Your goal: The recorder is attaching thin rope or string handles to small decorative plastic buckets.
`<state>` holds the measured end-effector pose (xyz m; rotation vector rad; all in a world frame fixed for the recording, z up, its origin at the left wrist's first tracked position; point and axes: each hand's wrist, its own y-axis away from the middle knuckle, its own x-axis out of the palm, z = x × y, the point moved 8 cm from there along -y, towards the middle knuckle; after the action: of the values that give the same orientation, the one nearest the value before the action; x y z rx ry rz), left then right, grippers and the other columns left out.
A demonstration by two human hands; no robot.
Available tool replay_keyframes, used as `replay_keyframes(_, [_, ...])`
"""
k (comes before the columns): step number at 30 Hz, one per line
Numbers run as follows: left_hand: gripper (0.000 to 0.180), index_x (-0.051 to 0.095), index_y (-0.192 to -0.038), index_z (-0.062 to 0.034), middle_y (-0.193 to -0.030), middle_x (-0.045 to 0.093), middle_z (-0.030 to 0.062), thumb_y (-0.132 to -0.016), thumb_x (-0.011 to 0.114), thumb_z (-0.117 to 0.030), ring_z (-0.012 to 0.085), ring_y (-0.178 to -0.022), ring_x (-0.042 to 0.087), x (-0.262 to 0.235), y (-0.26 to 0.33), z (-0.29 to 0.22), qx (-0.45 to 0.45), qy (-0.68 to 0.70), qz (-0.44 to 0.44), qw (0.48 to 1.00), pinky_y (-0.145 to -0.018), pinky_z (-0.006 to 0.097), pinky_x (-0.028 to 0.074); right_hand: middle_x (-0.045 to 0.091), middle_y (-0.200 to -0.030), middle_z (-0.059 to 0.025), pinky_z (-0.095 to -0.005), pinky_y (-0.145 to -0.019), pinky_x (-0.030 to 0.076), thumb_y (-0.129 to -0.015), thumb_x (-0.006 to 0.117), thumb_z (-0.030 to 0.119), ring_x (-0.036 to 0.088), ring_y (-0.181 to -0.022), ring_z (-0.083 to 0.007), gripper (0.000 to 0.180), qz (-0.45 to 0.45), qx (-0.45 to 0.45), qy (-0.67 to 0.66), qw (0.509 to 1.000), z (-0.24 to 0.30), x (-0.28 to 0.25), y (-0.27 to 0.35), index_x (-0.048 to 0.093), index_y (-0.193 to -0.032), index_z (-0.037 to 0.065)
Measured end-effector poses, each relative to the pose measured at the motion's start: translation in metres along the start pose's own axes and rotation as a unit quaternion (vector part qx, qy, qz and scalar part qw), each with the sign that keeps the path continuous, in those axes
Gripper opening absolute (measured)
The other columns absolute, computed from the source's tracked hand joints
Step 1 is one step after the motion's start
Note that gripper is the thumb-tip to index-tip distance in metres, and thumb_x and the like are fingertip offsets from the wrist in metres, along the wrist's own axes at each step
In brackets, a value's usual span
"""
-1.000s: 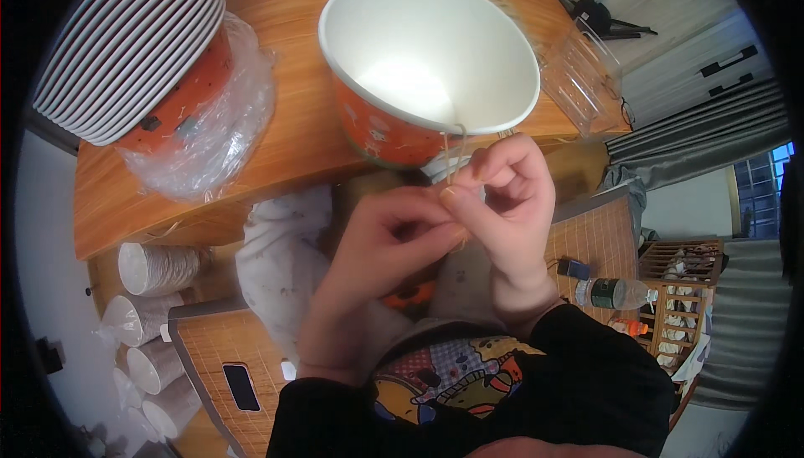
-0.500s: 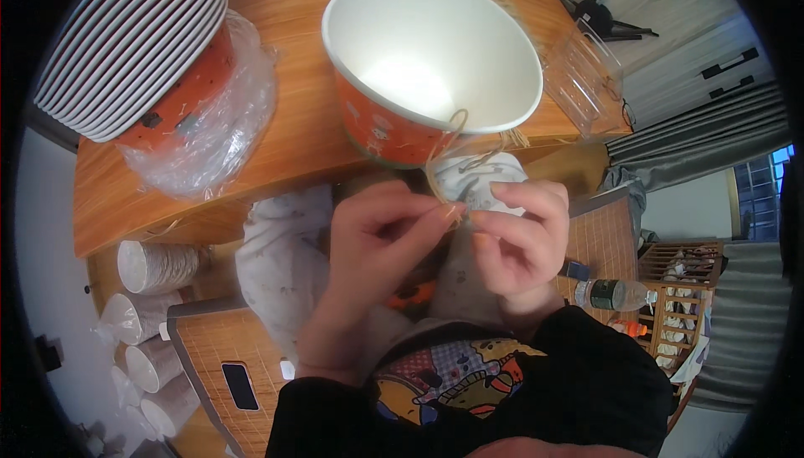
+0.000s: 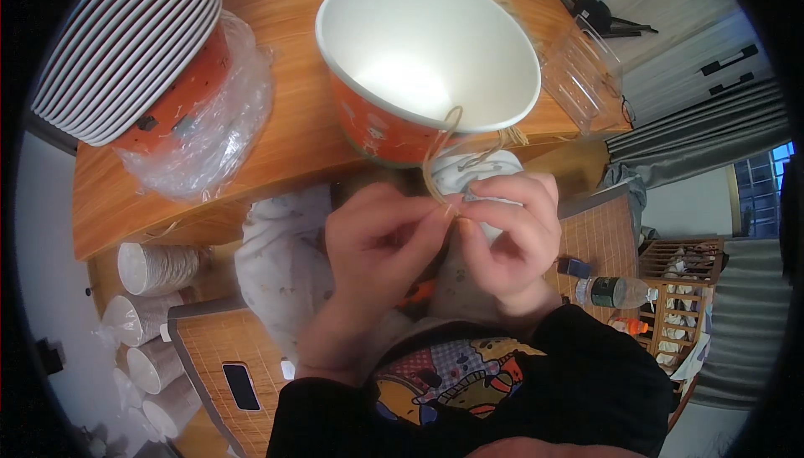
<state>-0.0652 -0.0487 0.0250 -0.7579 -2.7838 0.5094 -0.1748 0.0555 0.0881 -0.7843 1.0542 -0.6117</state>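
Note:
A large paper bucket (image 3: 381,123), white inside and orange with printed figures outside, stands tilted at the near edge of the wooden table. A loop of tan string (image 3: 433,165) hangs from a hole near its rim. My left hand (image 3: 377,236) pinches that string between thumb and forefinger, just below the bucket and above my lap. Against its fingertips, my right hand (image 3: 515,236) has its thumb and forefinger closed at the same spot, apparently on the string's end. The fingertips hide how the strands cross there.
Stacked buckets (image 3: 130,48) in clear plastic wrap (image 3: 226,123) lie on the table at left. A clear plastic tray (image 3: 582,73) sits at its right end. A phone (image 3: 241,386) rests at lower left, near several paper-cup stacks (image 3: 163,268). A bottle (image 3: 615,292) lies at right.
My right hand has moved left until its fingertips meet those of my left hand. Its thumb and forefinger, apart before, have come together at the string.

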Motion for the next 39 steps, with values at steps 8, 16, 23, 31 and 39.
replay_keyframes(8, [0.013,0.078,-0.086,-0.0067,-0.06,0.058,0.0025,-0.073,0.08,-0.004,0.0163,-0.054,0.053,0.0,0.002,-0.015,0.079,-0.105,-0.035,0.991,-0.051,0.029,0.04,0.069,-0.088,-0.0062,-0.0314,-0.068,0.044,-0.067,0.077,0.001,0.058,-0.077,-0.0233,0.019,0.001,0.018,-0.005,1.0,-0.001,0.003,-0.004,0.072,-0.084,0.006])
replay_keyframes(16, [0.015,0.077,-0.089,-0.0056,-0.065,0.06,0.0019,-0.074,0.081,-0.005,0.0104,-0.054,0.053,-0.001,0.002,-0.011,0.036,-0.05,-0.023,0.998,-0.049,0.025,0.039,0.066,-0.085,-0.0056,-0.0321,-0.067,0.044,-0.066,0.076,0.0,0.057,-0.075,-0.0234,0.019,0.013,0.027,-0.021,0.999,-0.001,0.006,-0.003,0.071,-0.084,0.006])
replay_keyframes(23, [0.012,0.075,-0.086,-0.0042,-0.066,0.059,0.0016,-0.075,0.08,-0.004,0.0082,-0.054,0.051,-0.005,-0.002,-0.002,0.042,-0.022,-0.023,0.999,-0.049,0.023,0.037,0.065,-0.086,-0.006,-0.0325,-0.067,0.044,-0.066,0.077,0.0,0.057,-0.075,-0.0241,0.02,0.03,0.036,-0.022,0.999,-0.006,0.009,-0.002,0.07,-0.084,0.006])
replay_keyframes(31, [0.01,0.075,-0.084,-0.0044,-0.062,0.053,-0.0007,-0.076,0.08,-0.003,0.0076,-0.053,0.045,-0.005,0.0,0.002,0.038,-0.02,-0.042,0.998,-0.048,0.024,0.033,0.065,-0.086,-0.0072,-0.033,-0.068,0.045,-0.064,0.076,0.0,0.056,-0.075,-0.0254,0.021,0.033,0.047,-0.029,0.998,-0.01,0.01,-0.003,0.068,-0.082,0.006])
replay_keyframes(39, [0.006,0.074,-0.083,-0.0025,-0.066,0.051,-0.0035,-0.079,0.078,-0.002,0.0048,-0.058,0.042,-0.002,0.0,0.021,-0.054,0.085,-0.028,0.995,-0.052,0.023,0.03,0.066,-0.088,-0.0073,-0.0328,-0.07,0.045,-0.065,0.077,0.001,0.057,-0.078,-0.0248,0.022,0.041,0.044,-0.059,0.996,-0.011,0.008,-0.002,0.07,-0.086,0.005])
